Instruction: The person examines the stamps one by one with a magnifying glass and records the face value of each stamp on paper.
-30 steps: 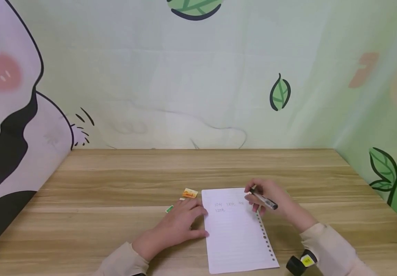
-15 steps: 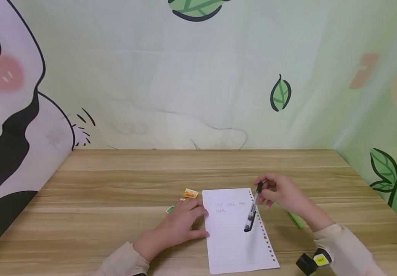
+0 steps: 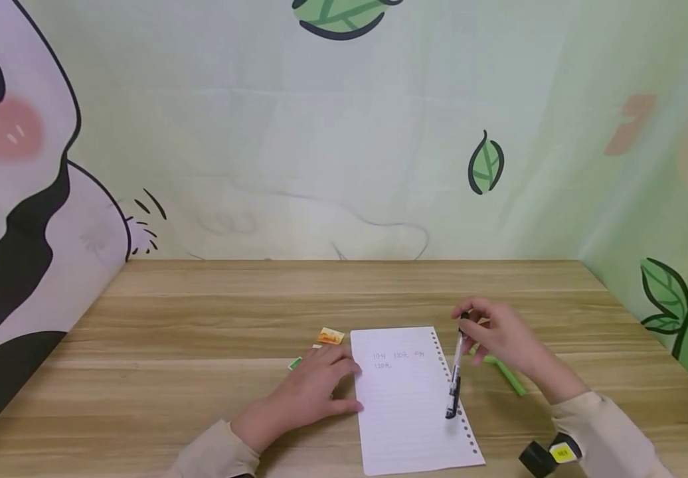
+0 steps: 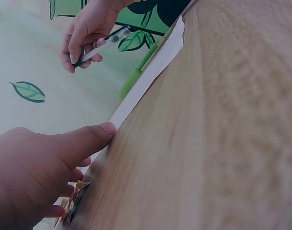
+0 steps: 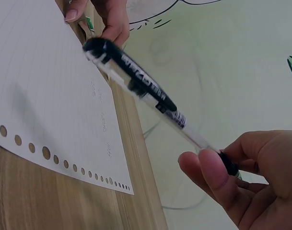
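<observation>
My right hand pinches a clear-barrelled gel pen by its black grip end. The capped end with its clip hangs down over the right part of a lined loose-leaf sheet, apart from the paper. A short handwritten line or two of numbers and characters stands near the sheet's top. My left hand rests at the sheet's left edge, its thumb and fingertips touching that edge. Beside its fingers lie small printed paper pieces, an orange one and a green-edged one; others are partly hidden under the hand.
A slim bright green stick-like thing lies on the wooden table right of the sheet, partly hidden by my right hand. A printed cloth backdrop rises behind the table's far edge.
My right hand has moved right, off the sheet's top edge, and the pen has swung from lying across the hand to hanging capped end down. The green stick has come into view; the left hand stays put.
</observation>
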Demonstrator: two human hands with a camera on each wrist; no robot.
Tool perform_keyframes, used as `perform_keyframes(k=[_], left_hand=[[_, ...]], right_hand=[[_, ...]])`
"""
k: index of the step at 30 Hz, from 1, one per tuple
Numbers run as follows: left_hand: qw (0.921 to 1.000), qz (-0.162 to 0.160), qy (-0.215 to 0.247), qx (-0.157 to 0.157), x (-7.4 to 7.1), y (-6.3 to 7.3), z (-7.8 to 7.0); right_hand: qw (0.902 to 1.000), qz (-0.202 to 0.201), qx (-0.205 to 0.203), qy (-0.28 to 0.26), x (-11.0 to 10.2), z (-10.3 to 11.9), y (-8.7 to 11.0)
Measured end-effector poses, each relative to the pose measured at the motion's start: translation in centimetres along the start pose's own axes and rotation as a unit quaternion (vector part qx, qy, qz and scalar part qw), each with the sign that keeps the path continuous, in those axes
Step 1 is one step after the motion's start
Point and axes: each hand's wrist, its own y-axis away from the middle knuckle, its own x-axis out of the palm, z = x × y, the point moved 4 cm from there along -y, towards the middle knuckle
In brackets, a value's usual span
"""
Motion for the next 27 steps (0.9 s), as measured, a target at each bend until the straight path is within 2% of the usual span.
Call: perform_keyframes(k=[8, 14, 27], left_hand=[[1.0000, 0.001, 0.002, -0.002, 0.1, 0.0, 0.0], [1.0000, 0.005, 0.003, -0.005, 0.1, 0.0, 0.1], [1.0000, 0.001, 0.009, -0.003, 0.2, 0.0, 0.1]], right_hand=[[0.9995, -0.006, 0.029, 0.013, -0.3, 0.0, 0.2], [0.9991, -0.008, 0.016, 0.038, -0.4, -0.1, 0.4], [0.9977, -0.010, 0.039, 0.055, 1.0, -2.5, 1.0]])
